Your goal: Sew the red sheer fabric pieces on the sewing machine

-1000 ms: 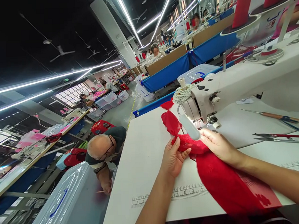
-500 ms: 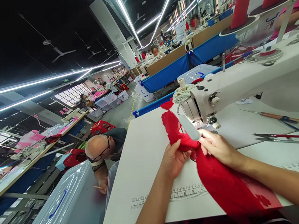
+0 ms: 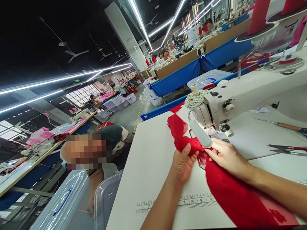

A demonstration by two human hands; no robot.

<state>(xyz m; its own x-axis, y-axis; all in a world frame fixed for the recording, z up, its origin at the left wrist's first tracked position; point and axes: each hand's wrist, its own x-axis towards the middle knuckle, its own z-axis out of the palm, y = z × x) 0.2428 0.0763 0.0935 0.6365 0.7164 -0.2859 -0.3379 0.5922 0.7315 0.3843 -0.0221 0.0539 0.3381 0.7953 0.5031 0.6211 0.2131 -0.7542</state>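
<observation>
A length of red fabric (image 3: 234, 192), partly sheer, runs from beside the sewing machine (image 3: 258, 91) down over the table's front edge. My left hand (image 3: 182, 162) pinches its gathered part between thumb and fingers. Close by on the right, my right hand (image 3: 225, 156) is closed on the same fabric, its fingertips near the needle area. A pale oblong piece (image 3: 201, 134) stands in front of the machine head and hides part of the fabric and needle area. Between my hands the cloth is bunched and sheer.
Thread snips (image 3: 290, 148) and a wooden-handled awl (image 3: 290, 125) lie right on the white table (image 3: 140, 169), which has a printed ruler. Red thread cones (image 3: 260, 14) stand above the machine. Left of the table, a person (image 3: 116, 143) leans among clear plastic bins (image 3: 61, 202).
The camera view has shifted slightly, moving the scene rightward. The person at left has leaned further left, over the bins. Both my hands keep their hold on the red fabric, nearly unmoved.
</observation>
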